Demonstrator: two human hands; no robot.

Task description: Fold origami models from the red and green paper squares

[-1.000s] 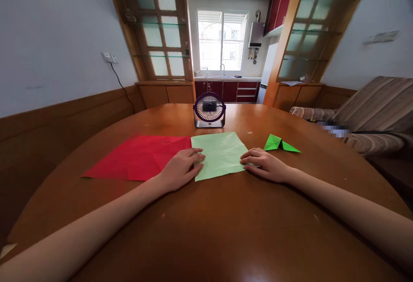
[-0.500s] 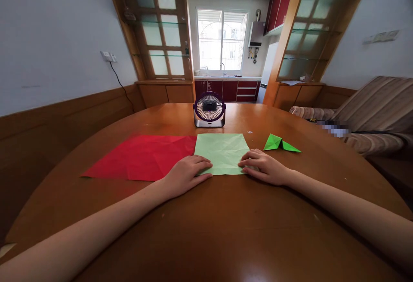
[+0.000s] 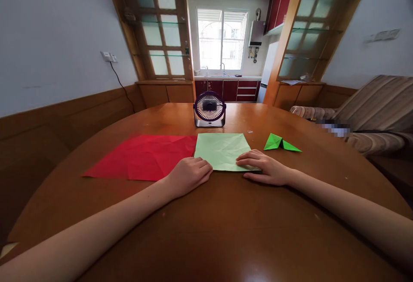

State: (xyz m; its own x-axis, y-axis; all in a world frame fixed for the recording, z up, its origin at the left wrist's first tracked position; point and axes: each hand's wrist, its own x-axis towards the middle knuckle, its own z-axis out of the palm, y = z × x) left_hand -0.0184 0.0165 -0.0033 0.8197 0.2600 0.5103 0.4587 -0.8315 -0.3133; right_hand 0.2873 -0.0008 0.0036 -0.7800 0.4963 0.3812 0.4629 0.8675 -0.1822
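Both hands press the light green paper (image 3: pixel 222 150) flat — left hand (image 3: pixel 189 175) curled loosely, right hand (image 3: pixel 264 166) with fingers together on the near edge. Next, I think, comes a careful fold.

I'm seeing daylight pouring through the window (image 3: pixel 222 40) at top centre, glaring off the wooden table (image 3: pixel 226 230); frame edges are bowing, and a pixelated patch is sitting at right.

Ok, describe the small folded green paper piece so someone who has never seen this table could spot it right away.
Start at the round wooden table and find the small purple desk fan near its far middle. Right of the fan and nearer, just beyond the right hand, lies the folded green paper piece. It is bright green and creased into pointed wings, unlike the flat pale green sheet and flat red sheet.
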